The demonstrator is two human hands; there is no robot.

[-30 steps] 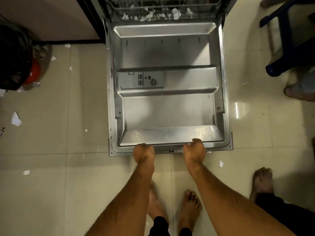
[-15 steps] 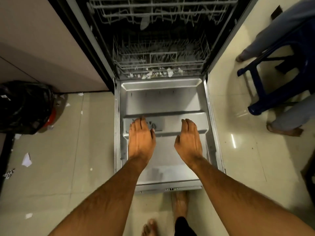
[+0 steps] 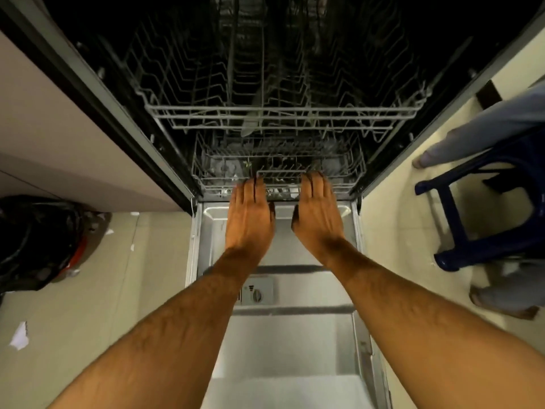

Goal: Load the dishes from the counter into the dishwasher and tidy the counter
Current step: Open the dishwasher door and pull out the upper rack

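Grey wire lower rack (image 3: 277, 175) sits inside the dishwasher tub, behind the lowered door (image 3: 283, 335). My left hand (image 3: 250, 219) and right hand (image 3: 317, 215) reach its front rail, fingers straight, each grip open on nothing. Risk: an uneven pull could jam the rack; debris inside may snag. Blue stool (image 3: 483, 231) stands right.
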